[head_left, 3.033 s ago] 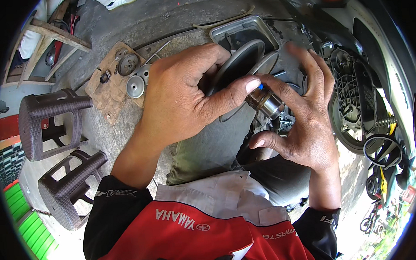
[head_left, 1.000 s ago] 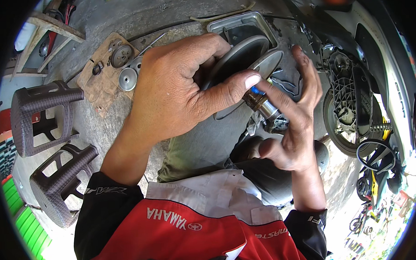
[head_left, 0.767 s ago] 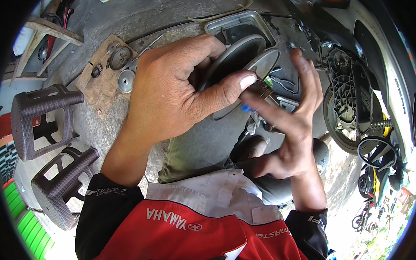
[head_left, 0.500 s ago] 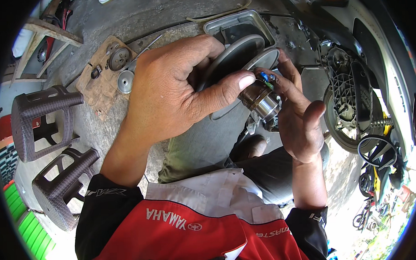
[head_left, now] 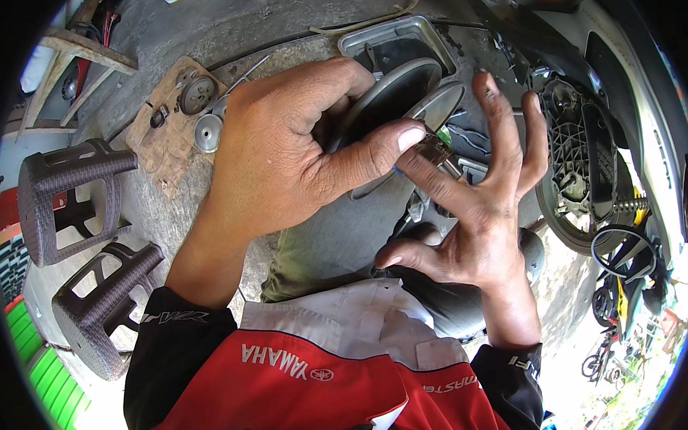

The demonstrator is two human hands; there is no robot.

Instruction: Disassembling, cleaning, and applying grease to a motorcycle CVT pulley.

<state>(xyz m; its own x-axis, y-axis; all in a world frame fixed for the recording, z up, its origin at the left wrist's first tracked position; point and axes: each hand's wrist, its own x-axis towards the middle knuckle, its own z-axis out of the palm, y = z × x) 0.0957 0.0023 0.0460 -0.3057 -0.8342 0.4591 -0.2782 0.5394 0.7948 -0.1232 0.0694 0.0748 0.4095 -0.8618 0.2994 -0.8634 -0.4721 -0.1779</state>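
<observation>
My left hand (head_left: 281, 156) grips a metal pulley (head_left: 385, 92) with two round plates, held tilted above my leg, its thumb across the nearer plate. A cylindrical steel hub (head_left: 442, 157) projects from the pulley toward the right, largely hidden behind my fingers. My right hand (head_left: 472, 203) has its fingers spread wide; the index fingertip touches the hub beside my left thumb, where a speck of blue shows, while the other fingers and thumb point away from it.
Cardboard (head_left: 164, 157) with small round parts lies back left, a metal tray (head_left: 436, 37) behind my hands. Two dark patterned frames (head_left: 85, 171) stand at left beside a wooden rack (head_left: 80, 50). A scooter's engine case and wheel (head_left: 573, 154) stand close at right.
My right hand's fingers have swept round the hub, turning over half a second ago, and are now spread again with the thumb lower. My left hand keeps its grip on the pulley.
</observation>
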